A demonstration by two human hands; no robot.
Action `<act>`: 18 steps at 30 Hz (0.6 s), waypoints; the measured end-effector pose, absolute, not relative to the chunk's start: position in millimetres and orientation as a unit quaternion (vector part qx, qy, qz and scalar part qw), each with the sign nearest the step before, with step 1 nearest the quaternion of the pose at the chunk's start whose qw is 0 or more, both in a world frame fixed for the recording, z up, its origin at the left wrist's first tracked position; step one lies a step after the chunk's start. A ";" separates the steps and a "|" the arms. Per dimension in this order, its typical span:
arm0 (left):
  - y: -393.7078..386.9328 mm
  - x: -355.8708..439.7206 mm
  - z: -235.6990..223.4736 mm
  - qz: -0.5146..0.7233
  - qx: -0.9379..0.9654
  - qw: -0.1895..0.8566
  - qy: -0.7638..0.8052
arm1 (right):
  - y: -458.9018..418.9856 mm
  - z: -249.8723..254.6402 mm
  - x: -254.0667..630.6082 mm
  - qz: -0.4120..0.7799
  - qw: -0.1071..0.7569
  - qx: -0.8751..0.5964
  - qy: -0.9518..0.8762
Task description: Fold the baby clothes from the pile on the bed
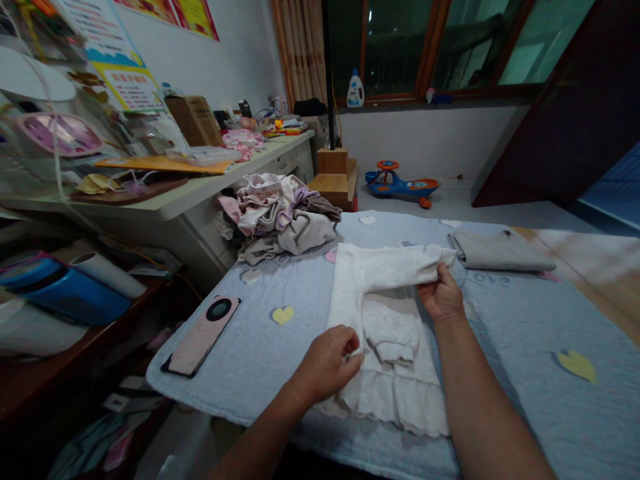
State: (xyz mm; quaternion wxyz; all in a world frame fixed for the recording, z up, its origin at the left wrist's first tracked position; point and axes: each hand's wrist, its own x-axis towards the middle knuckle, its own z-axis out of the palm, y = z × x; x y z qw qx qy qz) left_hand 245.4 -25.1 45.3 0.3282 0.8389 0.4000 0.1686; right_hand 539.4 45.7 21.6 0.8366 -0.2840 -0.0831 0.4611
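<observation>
With the white garment point(390, 327) laid at lower centre of the frame, its upper sleeve point(393, 270), pinched by the right hand point(443, 297), is probably best kept taut, the left hand point(333, 357) being curled at its edge, grip unclear.

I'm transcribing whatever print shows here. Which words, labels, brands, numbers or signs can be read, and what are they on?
No text can be read.
Blue-and-yellow wall poster: print too blurred.
Cardboard box: print too small.
White bottle: label too small.
Blue bedding: curly grey marking, unclear whether lettering.
</observation>
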 end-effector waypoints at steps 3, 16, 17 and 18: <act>-23.4 246.6 38.7 0.160 0.859 0.297 0.384 | 47.5 12.7 544.4 0.446 0.839 -0.308 -0.051; -6.3 250.7 7.4 0.042 0.906 0.141 0.398 | 49.0 -9.1 559.0 0.444 0.839 -0.311 -0.049; -6.4 251.4 8.7 0.044 0.906 0.138 0.399 | 48.1 -9.3 559.4 0.447 0.838 -0.310 -0.049; -6.4 252.4 10.6 0.052 0.905 0.133 0.400 | 47.3 -9.1 559.4 0.450 0.836 -0.310 -0.049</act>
